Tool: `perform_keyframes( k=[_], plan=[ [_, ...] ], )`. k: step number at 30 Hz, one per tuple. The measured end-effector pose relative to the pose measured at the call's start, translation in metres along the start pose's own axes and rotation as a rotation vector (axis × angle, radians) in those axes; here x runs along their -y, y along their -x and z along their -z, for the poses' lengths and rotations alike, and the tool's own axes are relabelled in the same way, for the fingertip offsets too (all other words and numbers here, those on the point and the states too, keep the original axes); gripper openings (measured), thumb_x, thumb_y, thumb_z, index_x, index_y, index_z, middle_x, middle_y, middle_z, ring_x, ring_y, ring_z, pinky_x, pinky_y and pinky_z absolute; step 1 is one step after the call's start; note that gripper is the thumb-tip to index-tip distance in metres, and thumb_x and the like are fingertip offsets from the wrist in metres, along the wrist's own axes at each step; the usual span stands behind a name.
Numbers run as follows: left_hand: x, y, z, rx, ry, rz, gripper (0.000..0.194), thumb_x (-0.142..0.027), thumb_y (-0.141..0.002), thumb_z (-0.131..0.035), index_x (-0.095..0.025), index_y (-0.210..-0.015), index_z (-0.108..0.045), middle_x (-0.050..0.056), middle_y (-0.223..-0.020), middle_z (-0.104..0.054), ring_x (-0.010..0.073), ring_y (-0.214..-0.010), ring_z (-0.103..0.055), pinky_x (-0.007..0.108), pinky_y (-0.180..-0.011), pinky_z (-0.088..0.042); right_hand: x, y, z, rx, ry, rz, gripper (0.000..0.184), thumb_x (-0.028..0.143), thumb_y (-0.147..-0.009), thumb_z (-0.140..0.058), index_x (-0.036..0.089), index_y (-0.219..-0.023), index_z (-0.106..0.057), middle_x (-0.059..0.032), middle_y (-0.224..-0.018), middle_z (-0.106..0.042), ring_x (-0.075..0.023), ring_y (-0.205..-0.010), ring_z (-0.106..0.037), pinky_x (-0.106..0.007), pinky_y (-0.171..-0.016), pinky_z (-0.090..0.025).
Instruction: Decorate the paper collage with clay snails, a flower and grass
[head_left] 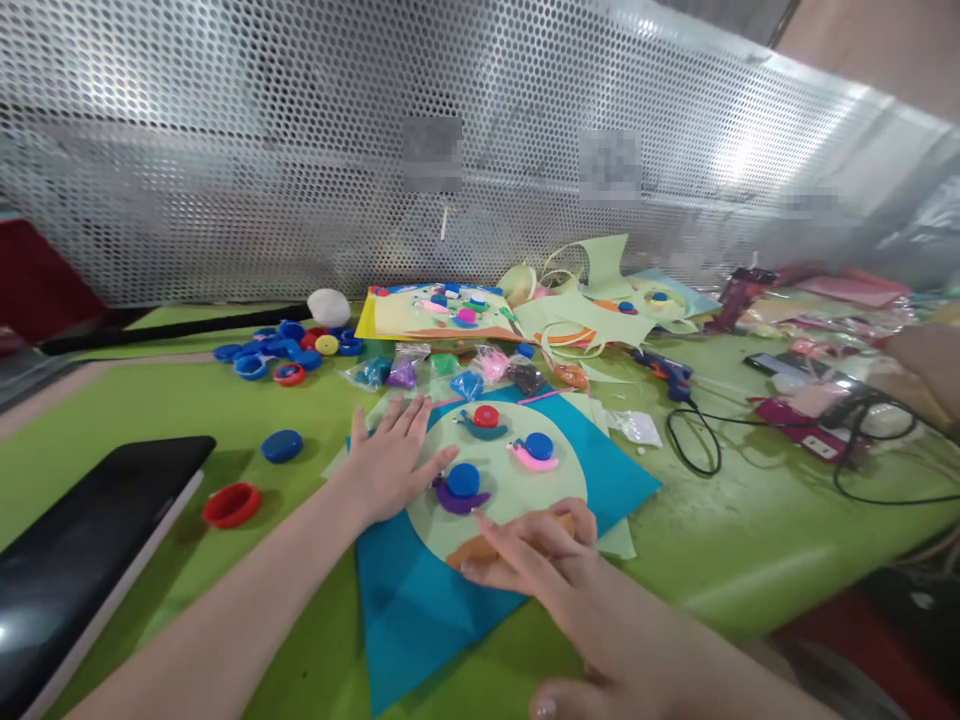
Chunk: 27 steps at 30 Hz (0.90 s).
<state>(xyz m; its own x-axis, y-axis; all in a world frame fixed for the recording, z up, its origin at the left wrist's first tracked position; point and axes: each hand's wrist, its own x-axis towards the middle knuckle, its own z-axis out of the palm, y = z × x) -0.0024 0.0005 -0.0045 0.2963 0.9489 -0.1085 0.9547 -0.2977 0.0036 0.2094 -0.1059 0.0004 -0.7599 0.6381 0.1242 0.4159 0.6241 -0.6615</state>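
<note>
A pale green paper circle (498,470) lies on a blue sheet (427,620). It carries three snails made of clay with bottle-cap shells: a purple snail (459,498) with a blue cap, a pink snail (534,456) with a blue cap, and a teal snail (481,424) with a red cap. My left hand (386,462) rests on the paper, open, thumb beside the purple snail. My right hand (551,565) is over the circle's lower edge, fingers apart, index tip just below the purple snail. Its fingers partly cover a strip of orange-brown clay (472,550).
Behind lie bags of coloured clay (491,364), blue caps (281,345) and a finished picture (450,310). On the left are a phone (97,540), a red cap (232,505) and a blue cap (282,445). A glue gun (666,375) with its cable lies right.
</note>
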Motion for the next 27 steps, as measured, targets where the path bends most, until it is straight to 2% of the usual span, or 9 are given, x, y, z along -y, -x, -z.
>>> perform_keyframes(
  k=[3,7,10,14,18,20,24,27],
  plan=[
    [0.000,0.000,0.000,-0.004,0.009,0.004,0.064,-0.053,-0.091,-0.031,-0.019,-0.142,-0.015,0.009,-0.152,-0.016,0.0289,-0.139,-0.010,0.062,-0.108,-0.005,0.000,0.000,0.001,-0.005,0.005,0.003,0.087,0.070,-0.082,-0.032,0.013,-0.145,-0.011,-0.0117,-0.131,-0.050,-0.0316,-0.113,-0.039,-0.048,-0.097,-0.023],
    [-0.001,0.001,0.002,-0.003,0.012,0.005,0.062,-0.052,-0.091,-0.034,-0.020,-0.141,-0.016,0.009,-0.152,-0.017,0.0293,-0.138,-0.011,0.062,-0.108,-0.005,-0.001,0.005,0.002,-0.081,0.088,0.015,0.085,0.068,-0.085,-0.023,0.013,-0.146,0.001,-0.0139,-0.131,-0.051,-0.0308,-0.115,-0.040,-0.045,-0.096,-0.026],
    [-0.002,0.002,0.004,-0.002,0.011,0.004,0.061,-0.051,-0.091,-0.035,-0.020,-0.141,-0.017,0.009,-0.152,-0.017,0.0291,-0.138,-0.011,0.061,-0.109,-0.005,-0.001,0.006,0.001,-0.127,0.125,0.003,0.083,0.067,-0.086,-0.021,0.014,-0.145,0.001,-0.0153,-0.132,-0.049,-0.0306,-0.112,-0.042,-0.044,-0.093,-0.030],
    [-0.001,0.002,0.004,-0.005,0.016,0.006,0.060,-0.050,-0.091,-0.037,-0.020,-0.141,-0.020,0.009,-0.151,-0.019,0.0294,-0.138,-0.013,0.061,-0.108,-0.006,-0.001,0.002,0.000,-0.114,0.136,0.019,0.083,0.066,-0.086,-0.024,0.013,-0.145,0.001,-0.0145,-0.130,-0.050,-0.0305,-0.113,-0.040,-0.043,-0.091,-0.032],
    [0.000,0.000,0.002,-0.016,0.015,0.002,0.062,-0.050,-0.091,-0.035,-0.020,-0.141,-0.018,0.009,-0.151,-0.019,0.0293,-0.138,-0.012,0.061,-0.108,-0.006,-0.004,0.000,-0.002,-0.038,0.159,0.035,0.083,0.068,-0.085,-0.021,0.012,-0.145,-0.009,-0.0151,-0.122,-0.055,-0.0309,-0.110,-0.040,-0.042,-0.086,-0.036],
    [0.001,0.000,0.002,-0.021,0.011,0.001,0.062,-0.050,-0.091,-0.034,-0.019,-0.142,-0.015,0.009,-0.151,-0.019,0.0290,-0.138,-0.013,0.061,-0.108,-0.006,-0.005,0.000,-0.004,-0.009,0.181,0.039,0.080,0.066,-0.086,-0.023,0.013,-0.145,-0.011,-0.0136,-0.124,-0.055,-0.0295,-0.108,-0.040,-0.042,-0.086,-0.037],
    [0.004,-0.003,-0.001,-0.026,0.000,-0.013,0.064,-0.049,-0.091,-0.034,-0.017,-0.142,-0.014,0.010,-0.151,-0.019,0.0289,-0.138,-0.013,0.062,-0.108,-0.007,-0.006,0.000,-0.004,-0.056,0.171,0.083,0.075,0.061,-0.089,-0.028,0.019,-0.145,-0.003,-0.0046,-0.131,-0.051,-0.0260,-0.109,-0.040,-0.040,-0.093,-0.033],
    [0.009,-0.008,-0.007,-0.045,-0.011,-0.018,0.064,-0.046,-0.090,-0.033,-0.015,-0.142,-0.014,0.010,-0.150,-0.020,0.0294,-0.138,-0.015,0.063,-0.107,-0.006,-0.007,0.002,-0.003,-0.098,0.207,0.108,0.075,0.063,-0.088,-0.028,0.021,-0.145,-0.004,-0.0060,-0.128,-0.053,-0.0246,-0.110,-0.040,-0.037,-0.093,-0.034]
  ],
)
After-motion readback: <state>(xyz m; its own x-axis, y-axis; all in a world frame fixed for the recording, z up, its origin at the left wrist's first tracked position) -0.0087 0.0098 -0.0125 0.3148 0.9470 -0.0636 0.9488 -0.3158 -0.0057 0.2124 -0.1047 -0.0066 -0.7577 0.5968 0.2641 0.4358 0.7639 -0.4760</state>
